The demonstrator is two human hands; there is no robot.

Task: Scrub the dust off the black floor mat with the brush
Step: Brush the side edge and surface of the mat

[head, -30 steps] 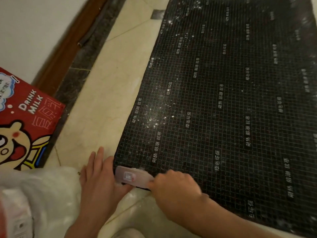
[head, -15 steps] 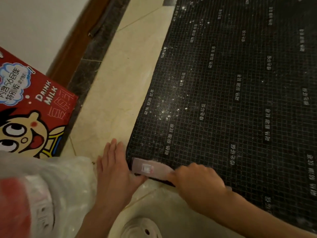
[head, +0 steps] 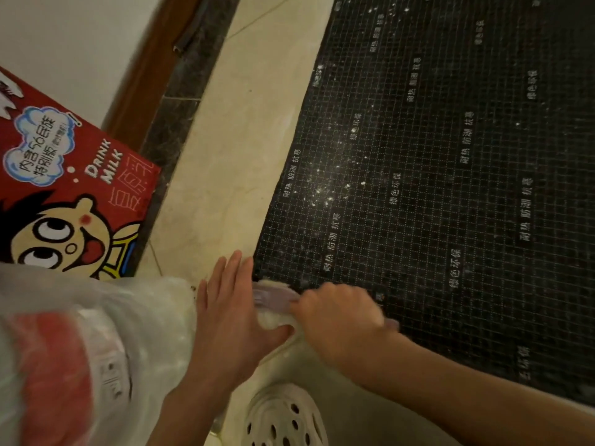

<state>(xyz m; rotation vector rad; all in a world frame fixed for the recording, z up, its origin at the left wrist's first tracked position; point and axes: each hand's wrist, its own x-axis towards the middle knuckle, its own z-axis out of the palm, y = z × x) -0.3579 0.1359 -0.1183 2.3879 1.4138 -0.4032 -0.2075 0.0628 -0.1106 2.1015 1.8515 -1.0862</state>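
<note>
— Two hands meet at the near-left corner of the black floor mat (head: pixel 434 204). Where's the brush?

— The brush (head: pixel 273 299) lies across that corner, long axis running nine to three o'clock, its head toward nine. The right hand (head: pixel 338 320) curls round the handle end at three.

— And the other?

— The left hand (head: pixel 231 313) rests flat on the floor tiles (head: pixel 231 162) with fingers straight and close together, touching the head. White dust specks (head: pixel 322 191) sit at twelve o'clock from the brush.
</note>
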